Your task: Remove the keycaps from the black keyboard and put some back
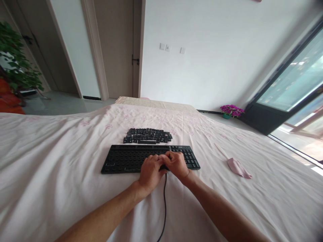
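Observation:
A black keyboard (118, 161) lies flat on the pink-white cloth. Its left and middle parts are stripped of keycaps, while caps still sit on the number pad (190, 158) at the right. My left hand (150, 172) rests over the front middle of the keyboard, fingers curled in against my right hand; what they grip is hidden. My right hand (177, 164) is closed beside it, and a thin shiny tool (170, 149) sticks up from its fingers, its kind unclear. Behind the keyboard, loose black keycaps (147, 135) lie in rows.
A black cable (165, 205) runs from under my hands toward me. To the right lies a crumpled pink cloth (238, 168) on the flowered bedspread (83, 144). Farther off are a potted plant with purple flowers (231, 111), a white wall and doors.

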`<action>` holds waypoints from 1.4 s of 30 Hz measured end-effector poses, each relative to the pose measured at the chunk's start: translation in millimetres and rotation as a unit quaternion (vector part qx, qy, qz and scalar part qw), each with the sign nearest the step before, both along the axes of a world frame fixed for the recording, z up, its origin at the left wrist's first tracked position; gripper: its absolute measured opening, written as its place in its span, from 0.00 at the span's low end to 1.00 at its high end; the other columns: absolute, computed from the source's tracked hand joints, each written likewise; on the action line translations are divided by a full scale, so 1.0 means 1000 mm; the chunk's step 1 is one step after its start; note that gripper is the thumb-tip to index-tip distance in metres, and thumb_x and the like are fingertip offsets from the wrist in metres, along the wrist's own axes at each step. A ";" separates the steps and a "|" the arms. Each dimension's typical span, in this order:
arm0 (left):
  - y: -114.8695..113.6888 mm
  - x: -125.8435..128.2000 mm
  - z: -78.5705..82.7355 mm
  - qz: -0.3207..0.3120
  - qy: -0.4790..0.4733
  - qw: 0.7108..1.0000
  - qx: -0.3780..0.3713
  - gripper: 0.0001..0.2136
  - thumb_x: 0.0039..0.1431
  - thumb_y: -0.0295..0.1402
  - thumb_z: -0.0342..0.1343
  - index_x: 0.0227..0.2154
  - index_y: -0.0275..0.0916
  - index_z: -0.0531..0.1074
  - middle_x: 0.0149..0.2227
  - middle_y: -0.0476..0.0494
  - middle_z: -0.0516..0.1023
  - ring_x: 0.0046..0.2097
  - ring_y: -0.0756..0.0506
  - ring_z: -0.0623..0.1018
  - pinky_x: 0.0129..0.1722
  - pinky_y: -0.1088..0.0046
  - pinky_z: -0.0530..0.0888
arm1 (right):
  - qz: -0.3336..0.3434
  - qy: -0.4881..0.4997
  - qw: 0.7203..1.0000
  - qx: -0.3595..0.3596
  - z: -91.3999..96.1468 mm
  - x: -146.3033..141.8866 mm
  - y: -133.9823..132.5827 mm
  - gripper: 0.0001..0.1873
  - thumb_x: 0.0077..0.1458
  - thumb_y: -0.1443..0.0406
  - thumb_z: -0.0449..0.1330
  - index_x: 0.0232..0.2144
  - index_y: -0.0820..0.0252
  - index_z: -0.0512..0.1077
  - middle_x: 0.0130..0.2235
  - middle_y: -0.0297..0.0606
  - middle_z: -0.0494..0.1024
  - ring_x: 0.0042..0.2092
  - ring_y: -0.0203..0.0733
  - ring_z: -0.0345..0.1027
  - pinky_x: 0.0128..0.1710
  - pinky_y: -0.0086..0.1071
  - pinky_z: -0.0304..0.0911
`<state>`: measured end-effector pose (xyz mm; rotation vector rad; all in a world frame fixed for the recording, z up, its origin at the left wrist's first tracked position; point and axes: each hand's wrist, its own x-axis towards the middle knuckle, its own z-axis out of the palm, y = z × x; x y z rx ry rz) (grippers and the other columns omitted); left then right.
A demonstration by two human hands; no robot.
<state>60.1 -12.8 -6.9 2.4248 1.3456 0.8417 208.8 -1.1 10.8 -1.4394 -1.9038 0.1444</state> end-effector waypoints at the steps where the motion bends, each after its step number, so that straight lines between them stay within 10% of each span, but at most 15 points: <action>1: 0.000 0.000 0.000 0.000 0.002 1.000 -0.002 0.12 0.51 0.36 0.64 0.40 0.46 0.75 0.38 0.47 0.75 0.42 0.42 0.72 0.42 0.66 0.65 | 0.007 0.006 1.000 0.009 -0.003 0.002 -0.002 0.22 0.58 0.57 0.55 0.15 0.59 0.67 0.17 0.33 0.69 0.20 0.33 0.61 0.23 0.27 0.52; 11: 0.004 0.020 0.003 0.023 -0.013 1.000 -0.008 0.07 0.57 0.40 0.58 0.32 0.46 0.77 0.36 0.46 0.76 0.40 0.43 0.72 0.39 0.65 0.63 | 0.075 0.170 0.982 -0.036 -0.012 0.021 -0.009 0.25 0.61 0.52 0.51 0.18 0.59 0.68 0.16 0.34 0.69 0.20 0.35 0.62 0.23 0.29 0.57; 29: 0.007 0.023 0.000 0.040 -0.081 0.995 -0.049 0.09 0.51 0.43 0.63 0.32 0.47 0.79 0.35 0.49 0.80 0.39 0.43 0.74 0.40 0.66 0.65 | -0.045 0.431 0.901 -0.006 -0.015 0.004 0.004 0.31 0.61 0.46 0.45 0.13 0.54 0.50 0.12 0.29 0.53 0.16 0.31 0.46 0.17 0.30 0.44; 36: 0.012 0.018 -0.001 0.031 -0.168 0.978 -0.119 0.09 0.52 0.36 0.62 0.38 0.48 0.79 0.35 0.52 0.81 0.39 0.46 0.77 0.40 0.70 0.68 | 0.042 0.149 0.985 0.071 -0.002 0.012 -0.012 0.28 0.66 0.57 0.40 0.15 0.56 0.60 0.19 0.36 0.67 0.25 0.37 0.60 0.30 0.33 0.57; 42: 0.018 0.018 0.000 0.078 -0.251 0.948 -0.178 0.12 0.49 0.31 0.59 0.38 0.44 0.77 0.32 0.53 0.81 0.35 0.48 0.78 0.38 0.72 0.70 | 0.109 -0.141 0.969 0.173 0.017 0.008 -0.019 0.15 0.65 0.63 0.49 0.34 0.57 0.75 0.28 0.38 0.77 0.33 0.39 0.66 0.37 0.34 0.57</action>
